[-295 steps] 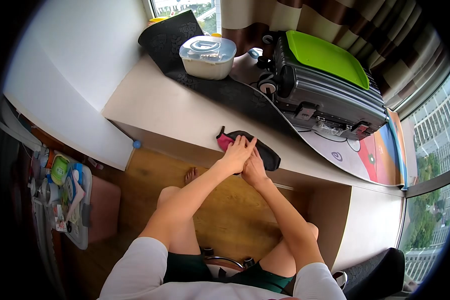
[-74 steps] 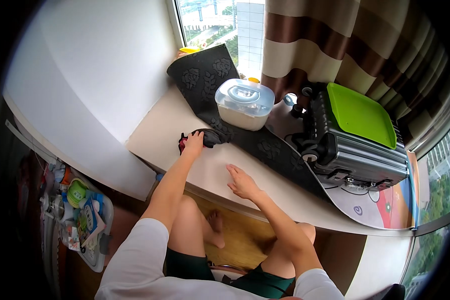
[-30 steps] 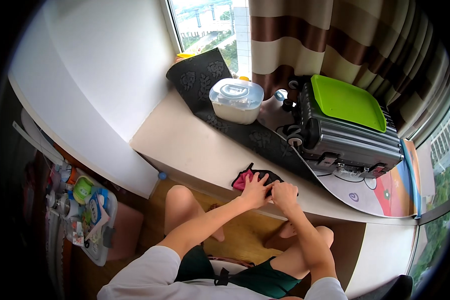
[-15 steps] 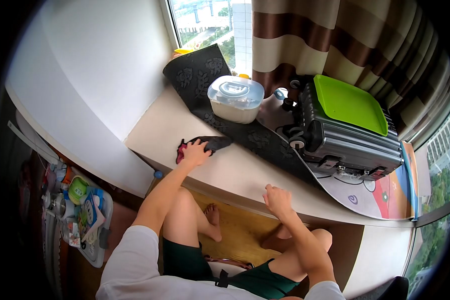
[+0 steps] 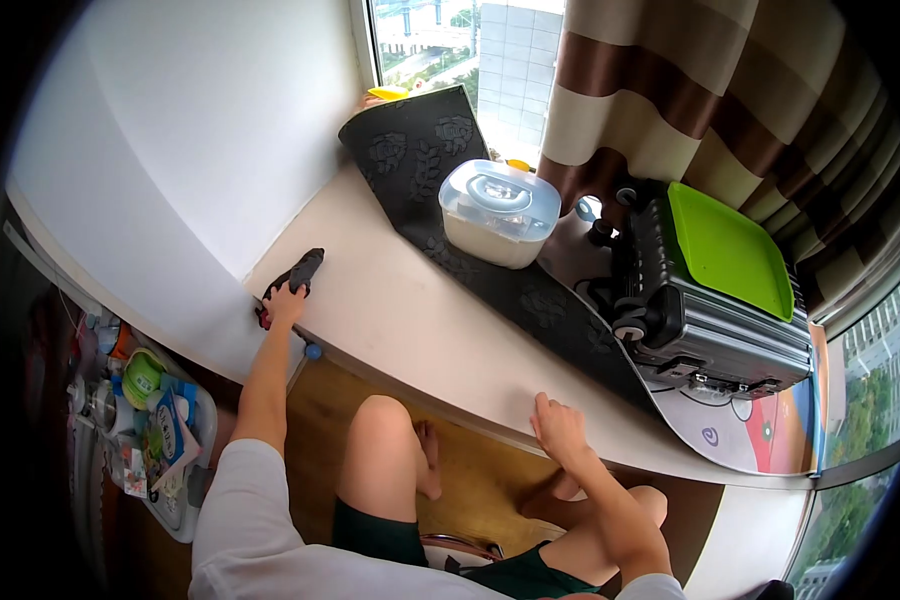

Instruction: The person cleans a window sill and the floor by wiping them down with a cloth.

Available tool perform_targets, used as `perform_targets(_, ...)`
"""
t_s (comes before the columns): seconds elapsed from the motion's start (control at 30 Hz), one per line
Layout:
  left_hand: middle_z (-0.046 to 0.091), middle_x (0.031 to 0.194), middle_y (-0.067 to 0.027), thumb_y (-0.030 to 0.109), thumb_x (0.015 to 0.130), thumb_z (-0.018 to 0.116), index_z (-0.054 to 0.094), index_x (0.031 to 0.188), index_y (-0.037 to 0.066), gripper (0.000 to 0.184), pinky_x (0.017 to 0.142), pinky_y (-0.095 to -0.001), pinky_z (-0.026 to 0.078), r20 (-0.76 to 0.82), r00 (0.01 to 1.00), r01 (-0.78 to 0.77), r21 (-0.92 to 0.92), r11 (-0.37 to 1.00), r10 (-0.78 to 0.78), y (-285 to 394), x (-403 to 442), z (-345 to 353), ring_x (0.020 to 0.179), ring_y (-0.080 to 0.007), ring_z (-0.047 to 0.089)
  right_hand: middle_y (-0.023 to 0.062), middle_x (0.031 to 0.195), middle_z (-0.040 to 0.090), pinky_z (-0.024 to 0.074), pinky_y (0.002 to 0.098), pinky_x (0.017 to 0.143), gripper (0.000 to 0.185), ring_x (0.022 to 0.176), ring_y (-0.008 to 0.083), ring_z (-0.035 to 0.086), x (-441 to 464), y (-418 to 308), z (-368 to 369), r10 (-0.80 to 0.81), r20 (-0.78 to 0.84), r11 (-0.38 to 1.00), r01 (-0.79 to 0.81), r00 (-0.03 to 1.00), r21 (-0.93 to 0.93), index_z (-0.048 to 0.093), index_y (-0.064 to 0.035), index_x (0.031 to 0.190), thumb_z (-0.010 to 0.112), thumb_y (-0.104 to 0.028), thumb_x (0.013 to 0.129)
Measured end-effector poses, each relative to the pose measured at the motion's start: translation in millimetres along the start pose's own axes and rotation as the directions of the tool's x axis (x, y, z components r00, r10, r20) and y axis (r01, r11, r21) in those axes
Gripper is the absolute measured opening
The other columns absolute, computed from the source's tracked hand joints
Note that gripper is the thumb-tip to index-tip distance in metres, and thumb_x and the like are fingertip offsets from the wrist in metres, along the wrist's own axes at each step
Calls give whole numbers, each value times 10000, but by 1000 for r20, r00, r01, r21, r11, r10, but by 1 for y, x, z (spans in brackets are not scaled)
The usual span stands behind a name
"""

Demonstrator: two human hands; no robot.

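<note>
At the left end of the pale ledge, my left hand is closed on a black and pink cloth item. The cloth is bunched, its black part sticking out beyond my fingers and a bit of pink showing on the near side. My right hand is at the front edge of the ledge, fingers curled together; whether something small is between them is hidden.
A lidded plastic container stands on a dark patterned mat. Farther right lies a grey suitcase with a green tray on top. A bin of household items is at the lower left.
My left hand has moved the cloth leftward along the ledge to the wall end. My right hand has stayed near the front edge, fingers still curled. The view has shifted slightly.
</note>
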State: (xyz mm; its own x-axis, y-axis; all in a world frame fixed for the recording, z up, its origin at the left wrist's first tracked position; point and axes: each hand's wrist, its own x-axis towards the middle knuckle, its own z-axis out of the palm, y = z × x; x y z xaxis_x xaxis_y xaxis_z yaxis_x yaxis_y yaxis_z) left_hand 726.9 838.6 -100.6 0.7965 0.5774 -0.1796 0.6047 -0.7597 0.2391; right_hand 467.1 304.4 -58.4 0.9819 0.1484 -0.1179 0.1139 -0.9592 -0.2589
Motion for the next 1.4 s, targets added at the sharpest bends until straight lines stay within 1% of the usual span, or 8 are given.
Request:
perform_targets(0.17,297,1517,-256,526,851,630,530,1344,65,682,1125,-387,308,-137,989,-97,-362,927,49,-42,34,13,1400,-388,303,156,851,655,488,506,663,221,785,369,656,5,2,1,16,37,1000,-16,999,11,469,-52,989,588,-214,897)
perform_targets(0.3,302,1502,-282,454,853,661,528,1337,49,644,1111,-410,325,-208,973,-191,-469,862,103,-63,44,32,1371,-402,349,156,848,656,491,506,662,233,783,371,655,3,3,4,-8,22,1000,8,1000,-1,465,-48,1001,586,-219,899)
perform_targets(0.53,232,1539,-267,421,865,662,482,1374,52,654,1109,-403,332,-253,968,-127,-498,858,-3,-28,-16,49,1369,-408,350,156,847,655,496,501,657,236,779,364,658,0,6,5,-58,9,998,58,998,-17,478,-55,1000,606,-219,888)
perform_targets(0.8,-130,1573,-261,413,950,526,123,1539,91,782,1148,-473,256,230,965,21,-548,836,127,36,-139,42,1436,-459,173,142,869,659,503,478,677,245,821,340,665,-10,4,3,-87,5,993,87,996,-74,553,-60,993,650,-246,865)
perform_targets(0.93,-174,1572,-237,406,955,520,77,1545,101,798,1150,-492,244,293,935,-7,-551,835,201,58,-198,59,1439,-472,138,136,878,664,511,463,695,247,834,327,669,-15,4,1,-92,-2,993,91,996,-78,572,-63,983,660,-257,859)
perform_targets(1.0,-168,1578,-223,400,951,527,95,1542,99,792,1149,-498,241,269,940,-57,-482,874,209,72,-236,73,1429,-492,140,134,875,664,512,463,694,254,827,327,671,-18,7,2,-97,-11,993,96,995,-73,574,-61,980,660,-266,858)
perform_targets(1.27,-137,1564,-277,327,947,582,119,1538,98,785,1133,-527,226,-11,898,-323,-697,641,440,118,-400,145,1418,-525,71,138,871,673,517,457,692,285,818,329,676,-40,22,-11,-67,2,994,67,998,-90,571,-48,980,659,-289,855)
perform_targets(1.4,-183,1544,-301,188,938,601,101,1531,68,785,1152,-477,197,-75,838,-429,-704,566,541,139,-468,178,1446,-483,13,148,886,676,522,450,684,328,821,332,681,-58,30,-17,-48,-12,994,47,999,-95,535,-50,1036,659,-287,848)
